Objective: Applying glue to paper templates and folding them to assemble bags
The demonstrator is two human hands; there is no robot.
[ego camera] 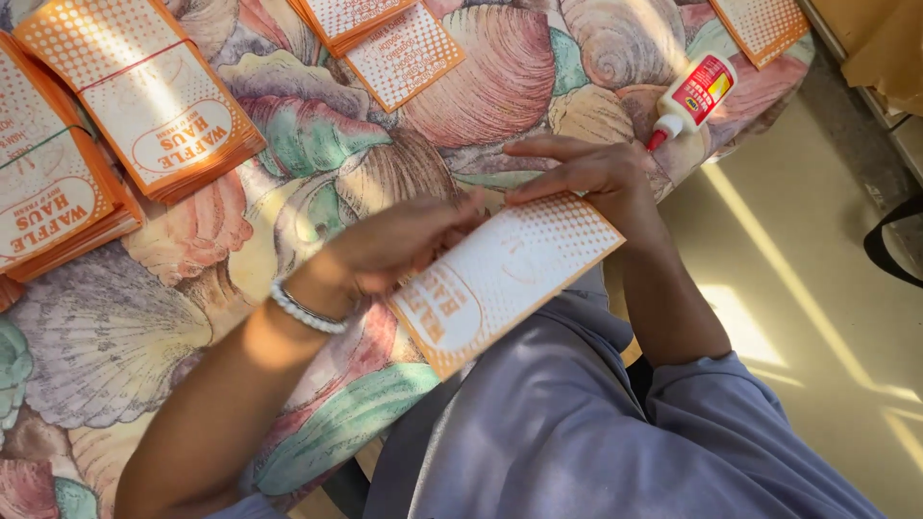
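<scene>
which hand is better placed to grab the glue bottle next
Probably the right hand: it rests on the far end of the orange-and-white paper sleeve, nearest the glue bottle. The left hand is farther away.

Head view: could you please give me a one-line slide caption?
Left hand and right hand press an orange-and-white paper sleeve on a seashell-patterned tablecloth, white glue bottle nearby.

Two hands press one paper bag. One glue bottle lies beyond them. About four bag stacks lie around.
</scene>
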